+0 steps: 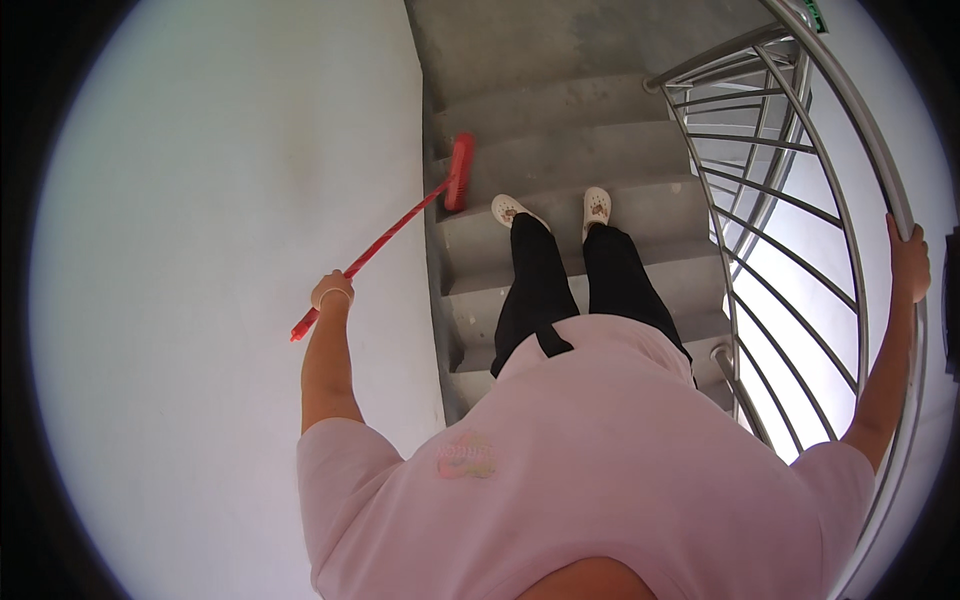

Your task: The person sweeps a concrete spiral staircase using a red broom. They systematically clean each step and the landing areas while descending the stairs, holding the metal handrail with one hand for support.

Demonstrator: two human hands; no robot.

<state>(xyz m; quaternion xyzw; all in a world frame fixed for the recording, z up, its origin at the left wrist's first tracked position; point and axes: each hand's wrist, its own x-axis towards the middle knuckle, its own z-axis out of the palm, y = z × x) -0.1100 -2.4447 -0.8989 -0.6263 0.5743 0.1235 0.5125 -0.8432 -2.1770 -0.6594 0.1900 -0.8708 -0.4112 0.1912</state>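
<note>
My left hand [332, 291] is closed around the red handle [390, 234] of a push broom, near its upper end. The broom's red head [460, 171] is at the wall side of the concrete stairs [570, 154], just ahead of my feet; its bristles are mostly hidden from above. On the other side, my right hand [909, 262] grips the stainless steel handrail [862, 120]. Both my feet, in white clogs [596, 206], stand on the stairs between the wall and the railing.
A white wall [225, 225] with a dark grey skirting band [435, 300] runs along the left. Metal balusters and curved bars [780, 202] line the right, over an open stairwell. Past the lowest steps lies a grey concrete landing [585, 37]. A green sign [816, 15] shows at top right.
</note>
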